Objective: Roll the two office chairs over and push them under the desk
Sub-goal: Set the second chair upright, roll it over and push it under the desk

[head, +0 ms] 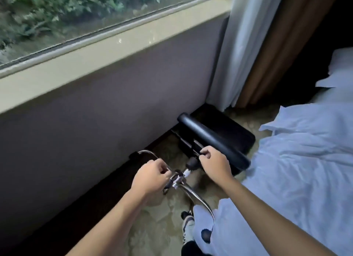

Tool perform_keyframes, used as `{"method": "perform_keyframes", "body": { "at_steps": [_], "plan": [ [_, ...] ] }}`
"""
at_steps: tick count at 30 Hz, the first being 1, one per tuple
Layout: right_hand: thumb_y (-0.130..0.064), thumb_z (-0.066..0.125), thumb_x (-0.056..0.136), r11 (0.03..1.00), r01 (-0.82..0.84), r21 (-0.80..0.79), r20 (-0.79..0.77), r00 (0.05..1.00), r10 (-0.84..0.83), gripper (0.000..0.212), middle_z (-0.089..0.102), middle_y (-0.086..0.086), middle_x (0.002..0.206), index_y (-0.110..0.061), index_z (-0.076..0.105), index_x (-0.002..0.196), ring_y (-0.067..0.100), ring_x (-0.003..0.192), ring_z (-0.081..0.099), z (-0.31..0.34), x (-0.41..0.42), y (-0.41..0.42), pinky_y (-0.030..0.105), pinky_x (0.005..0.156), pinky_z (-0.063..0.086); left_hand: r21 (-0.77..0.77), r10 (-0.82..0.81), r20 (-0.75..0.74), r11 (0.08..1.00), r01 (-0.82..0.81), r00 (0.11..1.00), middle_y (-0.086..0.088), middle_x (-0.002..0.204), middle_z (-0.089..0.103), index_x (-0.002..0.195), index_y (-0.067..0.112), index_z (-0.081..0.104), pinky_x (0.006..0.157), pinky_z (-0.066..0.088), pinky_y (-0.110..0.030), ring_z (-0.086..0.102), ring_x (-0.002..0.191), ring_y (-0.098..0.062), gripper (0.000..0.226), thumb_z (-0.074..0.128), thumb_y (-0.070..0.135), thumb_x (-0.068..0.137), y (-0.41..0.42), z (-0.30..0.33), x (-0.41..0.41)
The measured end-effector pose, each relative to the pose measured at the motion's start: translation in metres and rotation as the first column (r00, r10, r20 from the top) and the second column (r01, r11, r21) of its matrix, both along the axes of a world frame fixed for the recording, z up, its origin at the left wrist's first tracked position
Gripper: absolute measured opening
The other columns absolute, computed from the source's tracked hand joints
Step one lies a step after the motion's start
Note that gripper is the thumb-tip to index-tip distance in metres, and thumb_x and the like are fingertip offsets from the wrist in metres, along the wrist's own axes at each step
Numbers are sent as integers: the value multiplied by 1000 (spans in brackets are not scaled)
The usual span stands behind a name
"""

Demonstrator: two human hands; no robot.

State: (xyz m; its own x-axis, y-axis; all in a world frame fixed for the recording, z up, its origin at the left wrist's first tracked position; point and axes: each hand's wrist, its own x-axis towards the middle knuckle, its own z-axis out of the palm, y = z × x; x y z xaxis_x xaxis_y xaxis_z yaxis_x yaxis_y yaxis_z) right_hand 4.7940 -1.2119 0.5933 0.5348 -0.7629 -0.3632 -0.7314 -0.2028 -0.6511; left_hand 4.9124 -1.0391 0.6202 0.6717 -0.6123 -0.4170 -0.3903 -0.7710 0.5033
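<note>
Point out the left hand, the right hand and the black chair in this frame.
left hand [150, 176]: head view, back of the hand, fingers curled round the chrome chair frame.
right hand [214, 163]: head view, back of the hand, gripping the chair's edge.
black chair [214, 139]: head view, on the rounded padded roll.

A black office chair [215, 139] is tipped over beside the wall [95, 110]. Its chrome base [198, 196] is gripped by the left hand [150, 177]. The seat edge is gripped by the right hand [214, 164].
</note>
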Motion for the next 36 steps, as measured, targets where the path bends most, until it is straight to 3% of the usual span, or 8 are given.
{"method": "perform_keyframes", "body": {
  "at_steps": [4,9,16,19,21,23,29,36],
  "plan": [
    [-32,54,86,997,-63,-40,-183,982,55,45,56,2,122,-26,48,129,26,111,53,-59,3,-71,35,82,42,152,-4,-45,988,10,999,-6,116,59,121,23,59,90,46,-34,55,112,-27,46,62,45,82,-51,-64,6],
    [-31,58,83,983,-161,-93,-387,915,114,66,44,11,138,-22,32,142,33,125,39,-147,14,-139,45,92,43,349,-72,-49,933,85,996,-8,126,50,134,22,45,98,42,-43,45,121,-30,61,63,49,82,-92,-154,16],
    [-39,70,74,940,-329,-91,-670,718,187,108,26,17,148,-29,-4,152,37,137,21,-252,24,-194,54,106,32,554,-88,-129,820,145,988,-10,122,49,126,20,39,90,45,-47,49,116,-32,59,67,34,76,-103,-260,17],
    [-31,76,70,943,-317,-99,-686,708,166,120,31,17,143,-34,-14,150,35,128,33,-274,21,-209,54,99,40,494,-80,-52,864,96,995,-7,96,57,102,17,39,69,44,-39,57,88,-34,36,62,24,75,-93,-285,14],
    [-25,77,68,959,-265,-101,-655,743,136,122,38,16,136,-37,-13,149,35,117,44,-282,19,-215,54,92,47,433,-85,8,899,73,996,0,69,49,94,18,37,61,41,-35,50,66,-31,32,58,22,70,-88,-294,14],
    [-21,76,66,962,-236,-139,-630,770,98,119,43,17,130,-37,-7,150,36,110,48,-286,19,-215,54,89,48,393,-108,57,916,77,993,2,60,44,93,18,39,56,40,-34,45,56,-28,32,57,24,66,-84,-298,15],
    [-15,73,65,944,-197,-264,-575,818,11,97,53,17,114,-29,18,144,37,100,54,-297,19,-203,52,85,49,266,-63,25,962,54,998,0,65,56,94,19,54,54,39,-31,50,57,-26,32,54,20,62,-73,-303,18],
    [-14,71,66,907,-204,-369,-571,820,-48,84,60,15,100,-26,27,137,39,85,56,-300,21,-191,41,70,43,155,-36,-54,987,44,998,1,68,59,99,17,56,58,54,-37,59,64,-26,35,52,16,64,-56,-309,19]
  ]
}}
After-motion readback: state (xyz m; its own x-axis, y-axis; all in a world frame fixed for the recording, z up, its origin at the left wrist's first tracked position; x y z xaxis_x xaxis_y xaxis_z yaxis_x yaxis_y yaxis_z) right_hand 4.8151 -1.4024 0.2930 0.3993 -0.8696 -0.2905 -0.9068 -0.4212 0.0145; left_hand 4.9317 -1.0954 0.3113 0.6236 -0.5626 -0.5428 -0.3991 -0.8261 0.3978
